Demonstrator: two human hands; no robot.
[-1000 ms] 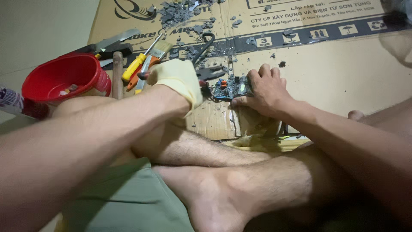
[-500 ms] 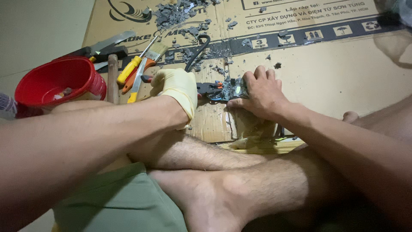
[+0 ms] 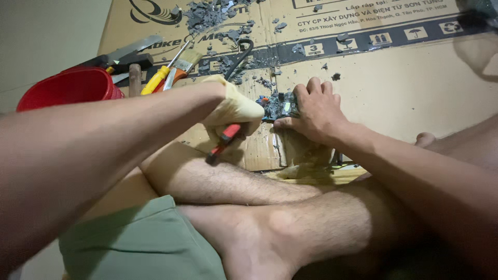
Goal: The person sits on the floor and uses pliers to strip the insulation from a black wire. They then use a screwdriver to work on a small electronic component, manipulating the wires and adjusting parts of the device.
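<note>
- Flattened brown cardboard covers the floor, and the person sits on it with legs crossed
- Grey crumbs and chips lie scattered at the far end of the cardboard
- Just in front of the crossed legs sits a small dark broken part, with bits of red, blue and green on it; it looks cracked, dusty and rough at the edges
- The right hand is bare; its fingers are pressed down together on the part, holding it flat against the cardboard
- The left hand wears a pale yellow glove; its fingers are closed tight around a tool with red and black handles, and the tip of the tool is hidden behind the glove
- The tool could slip off the hard part and hit the bare fingers, since they are right next to it
- Small sharp bits could fly off and hurt the bare legs or the face, which are close
- The part could slide or pop out if the right hand does not press hard enough
- A red bowl, a wooden handle and a yellow screwdriver lie well off to the left
</note>
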